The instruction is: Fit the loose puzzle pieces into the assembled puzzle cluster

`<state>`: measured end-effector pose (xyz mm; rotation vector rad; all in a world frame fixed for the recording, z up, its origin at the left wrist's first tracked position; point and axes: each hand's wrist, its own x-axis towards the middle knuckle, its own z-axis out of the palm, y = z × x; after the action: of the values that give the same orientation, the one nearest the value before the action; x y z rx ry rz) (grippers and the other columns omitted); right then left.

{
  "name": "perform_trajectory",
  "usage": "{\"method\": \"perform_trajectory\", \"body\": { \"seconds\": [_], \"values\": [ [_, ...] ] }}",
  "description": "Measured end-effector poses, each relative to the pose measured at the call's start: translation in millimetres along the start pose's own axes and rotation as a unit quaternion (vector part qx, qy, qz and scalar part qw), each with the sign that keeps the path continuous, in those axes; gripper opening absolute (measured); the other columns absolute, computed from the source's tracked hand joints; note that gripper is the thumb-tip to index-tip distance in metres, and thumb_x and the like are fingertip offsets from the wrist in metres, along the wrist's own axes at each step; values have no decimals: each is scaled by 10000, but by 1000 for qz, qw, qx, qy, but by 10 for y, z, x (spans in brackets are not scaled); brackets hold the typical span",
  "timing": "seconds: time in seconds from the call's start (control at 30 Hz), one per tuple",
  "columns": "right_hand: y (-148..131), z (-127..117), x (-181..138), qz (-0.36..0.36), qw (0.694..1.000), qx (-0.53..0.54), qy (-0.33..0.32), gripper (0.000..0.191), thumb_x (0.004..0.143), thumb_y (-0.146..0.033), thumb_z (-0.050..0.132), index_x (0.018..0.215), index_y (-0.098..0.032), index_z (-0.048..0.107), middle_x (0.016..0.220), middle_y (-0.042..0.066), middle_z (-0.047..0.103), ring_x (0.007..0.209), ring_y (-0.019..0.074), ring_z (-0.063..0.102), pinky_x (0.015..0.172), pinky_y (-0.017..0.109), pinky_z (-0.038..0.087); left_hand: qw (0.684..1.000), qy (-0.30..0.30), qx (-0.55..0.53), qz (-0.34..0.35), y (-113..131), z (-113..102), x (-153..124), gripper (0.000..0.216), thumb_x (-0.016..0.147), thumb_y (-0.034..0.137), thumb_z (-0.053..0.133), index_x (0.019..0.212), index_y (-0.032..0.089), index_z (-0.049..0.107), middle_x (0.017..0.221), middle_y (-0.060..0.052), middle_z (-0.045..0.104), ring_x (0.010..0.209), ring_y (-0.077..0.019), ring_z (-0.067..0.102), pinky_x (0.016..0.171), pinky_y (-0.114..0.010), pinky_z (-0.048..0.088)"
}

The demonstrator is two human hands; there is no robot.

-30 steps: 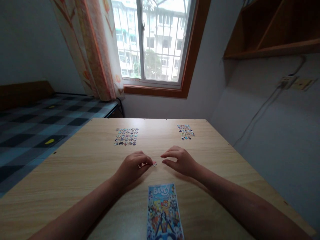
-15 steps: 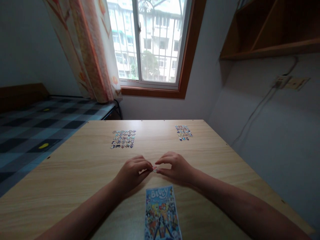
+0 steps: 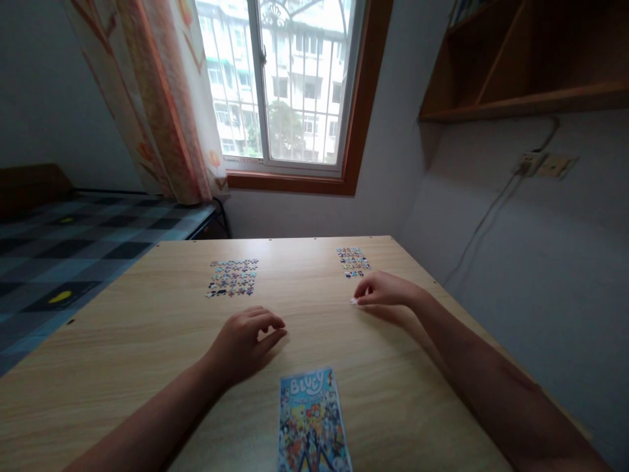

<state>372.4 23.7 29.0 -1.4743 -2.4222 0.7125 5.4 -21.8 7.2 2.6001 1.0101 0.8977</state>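
Observation:
Between the thumb and fingers of my right hand (image 3: 386, 288) is a small pale jigsaw puzzle piece (image 3: 354, 301), held just above or at the table. That hand is close to the near edge of the right group of puzzle pieces (image 3: 352, 261), laid out in rows. My left hand (image 3: 248, 337) rests over the middle of the table with a gap between thumb and forefinger and nothing in it. Farther left, another group of puzzle pieces (image 3: 233, 276) lies in rows. In front of me is a colourful Bluey picture sheet or box (image 3: 313, 419), cut off by the lower frame edge.
The wooden table (image 3: 147, 341) runs toward a wall with a barred window (image 3: 295, 85). A bed with a checked cover (image 3: 122, 219) stands to the left. A wall shelf (image 3: 515, 98) hangs at upper right, above a socket with a cable (image 3: 528, 164).
My right hand has moved right and away from me with the puzzle piece, which both hands were holding before. My left hand has let go and stays near the middle. The view has shifted slightly.

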Motion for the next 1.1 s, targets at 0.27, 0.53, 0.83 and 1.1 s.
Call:
{"method": "perform_trajectory", "body": {
  "seconds": [0.27,0.53,0.83,1.1],
  "values": [
    [923,-101,-7,128,978,-73,148,308,837,-419,664,981,-186,804,804,54,754,706,173,661,644,250,447,999,-28,18,-3,-72,27,9,176,897,290,619,780,195,710,715,-20,661,659,-128,581,611,-233,441],
    [923,-53,6,103,980,-69,154,278,858,-346,626,998,-194,812,847,52,772,703,173,657,647,247,454,998,-61,12,-18,-90,5,18,188,889,303,611,782,197,723,719,-19,670,652,-124,595,600,-219,445],
    [877,140,101,102,958,-152,220,304,947,-307,544,1132,-242,776,1068,67,765,917,197,702,804,258,503,998,-59,2,-11,-91,17,25,198,893,307,600,774,199,715,705,-16,664,635,-120,584,589,-216,444],
    [903,205,103,95,953,-148,245,274,973,-339,547,1116,-287,774,1128,21,752,990,190,694,846,256,516,997,-77,-7,-13,-100,11,34,224,907,322,597,772,197,725,708,-22,666,639,-122,587,592,-214,437]
  ]
}}
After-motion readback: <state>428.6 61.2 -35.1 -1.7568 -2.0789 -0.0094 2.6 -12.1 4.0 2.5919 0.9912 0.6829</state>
